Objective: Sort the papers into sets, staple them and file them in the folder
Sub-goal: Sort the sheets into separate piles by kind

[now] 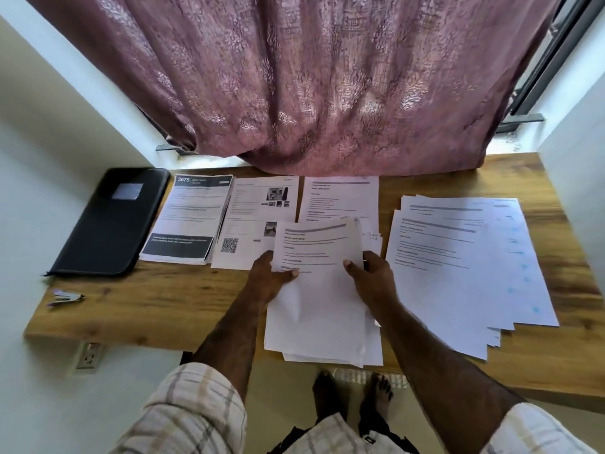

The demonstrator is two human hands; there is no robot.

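Observation:
Both hands hold a stack of white printed papers (319, 306) lifted over the wooden desk (157, 299). My left hand (273, 278) pinches its left edge, thumb on top. My right hand (371, 273) grips the right edge. Sorted piles lie behind: a "3675" set with black bands (188, 217), a set with photos and a QR code (258, 204), a text sheet (340, 198), and a fanned pile at the right (468, 257). The black folder (113, 221) lies closed at the far left. A stapler (65, 296) rests near the desk's left front edge.
A pink patterned curtain (311, 86) hangs over the back of the desk. White walls close in on both sides. A wall socket (88, 355) sits below the desk's left front edge. My bare feet (353, 398) show under the desk.

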